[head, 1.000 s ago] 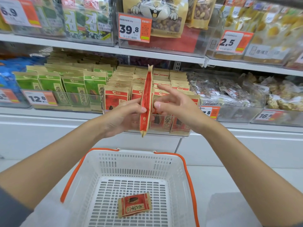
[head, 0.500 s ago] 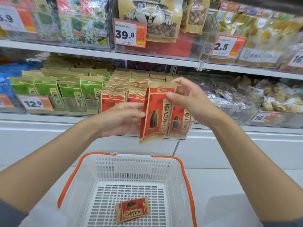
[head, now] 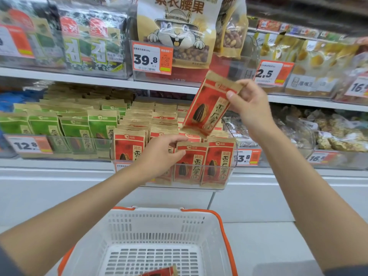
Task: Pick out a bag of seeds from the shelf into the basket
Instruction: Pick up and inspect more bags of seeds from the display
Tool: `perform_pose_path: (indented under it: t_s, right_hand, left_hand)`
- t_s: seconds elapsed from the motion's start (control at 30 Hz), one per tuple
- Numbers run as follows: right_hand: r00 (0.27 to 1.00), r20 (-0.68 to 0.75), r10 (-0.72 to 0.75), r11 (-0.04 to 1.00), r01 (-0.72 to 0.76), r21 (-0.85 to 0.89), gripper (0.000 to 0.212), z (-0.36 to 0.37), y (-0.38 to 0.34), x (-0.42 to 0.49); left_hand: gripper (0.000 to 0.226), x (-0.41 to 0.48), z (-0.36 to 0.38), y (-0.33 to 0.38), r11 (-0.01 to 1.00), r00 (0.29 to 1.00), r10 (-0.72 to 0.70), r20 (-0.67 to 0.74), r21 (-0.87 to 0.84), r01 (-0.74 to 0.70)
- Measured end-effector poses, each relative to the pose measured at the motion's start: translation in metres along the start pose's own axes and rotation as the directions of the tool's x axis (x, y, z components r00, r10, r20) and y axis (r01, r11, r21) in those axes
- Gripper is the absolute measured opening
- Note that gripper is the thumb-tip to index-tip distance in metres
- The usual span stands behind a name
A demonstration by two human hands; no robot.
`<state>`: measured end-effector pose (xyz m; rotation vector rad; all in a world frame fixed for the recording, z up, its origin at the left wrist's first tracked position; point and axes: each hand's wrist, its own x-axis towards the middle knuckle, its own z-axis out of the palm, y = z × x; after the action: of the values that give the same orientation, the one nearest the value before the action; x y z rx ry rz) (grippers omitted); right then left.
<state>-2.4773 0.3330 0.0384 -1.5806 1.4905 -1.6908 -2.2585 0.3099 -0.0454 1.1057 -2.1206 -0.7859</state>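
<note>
My right hand (head: 249, 104) pinches the top corner of a red and brown bag of sunflower seeds (head: 207, 108) and holds it tilted in the air above the shelf rows. My left hand (head: 159, 156) reaches into the clear shelf bin (head: 229, 172), its fingers curled over the top of a red seed bag in the front row (head: 191, 162). Below stands a white basket with orange handles (head: 159, 226). Another red seed bag (head: 161, 272) lies on its bottom, partly cut off by the frame edge.
Green seed bags (head: 73, 132) fill the bin to the left. Mixed snack packs (head: 328, 132) lie in the bin to the right. The upper shelf carries seaweed packs (head: 83, 36), a large cashew bag (head: 177, 30) and price tags. White cabinet panels run under the shelf.
My right hand lifted the red seed bag up and to the right and tilted it. My left hand let go of that bag and dropped onto the front row in the bin.
</note>
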Motion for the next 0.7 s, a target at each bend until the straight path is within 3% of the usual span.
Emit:
perform_pose_path:
  t_s: [0.17, 0.3, 0.4, 0.5, 0.63, 0.7]
  right_hand:
    - [0.973, 0.217, 0.075, 0.983, -0.036, -0.181, 0.016, 0.012, 0.030, -0.006]
    - [0.979, 0.204, 0.023, 0.985, 0.013, -0.173, 0.017, 0.019, 0.033, -0.003]
    - [0.960, 0.276, 0.051, 0.952, 0.037, -0.303, 0.016, 0.021, 0.036, 0.000]
    - [0.911, 0.385, 0.146, 0.906, 0.032, -0.421, 0.017, 0.023, 0.045, -0.002]
    - [0.959, 0.281, 0.029, 0.923, 0.083, -0.377, 0.016, 0.011, 0.036, 0.010]
    - [0.953, 0.298, 0.054, 0.903, 0.081, -0.422, 0.015, 0.011, 0.034, 0.010]
  left_hand:
    - [0.034, 0.007, 0.002, -0.013, 0.998, 0.995, 0.068, -0.071, 0.022, -0.067]
    - [0.033, 0.011, 0.004, -0.018, 0.993, 0.979, 0.107, -0.173, -0.024, -0.113]
    - [0.050, 0.015, 0.003, -0.018, 0.993, 0.968, 0.089, -0.233, -0.059, -0.106]
    - [0.067, 0.017, 0.003, -0.020, 0.992, 0.976, 0.107, -0.190, -0.042, -0.117]
    - [0.067, 0.018, 0.004, -0.023, 0.994, 0.985, 0.100, -0.139, -0.038, -0.106]
    - [0.067, 0.018, 0.005, -0.024, 0.994, 0.985, 0.094, -0.143, -0.040, -0.101]
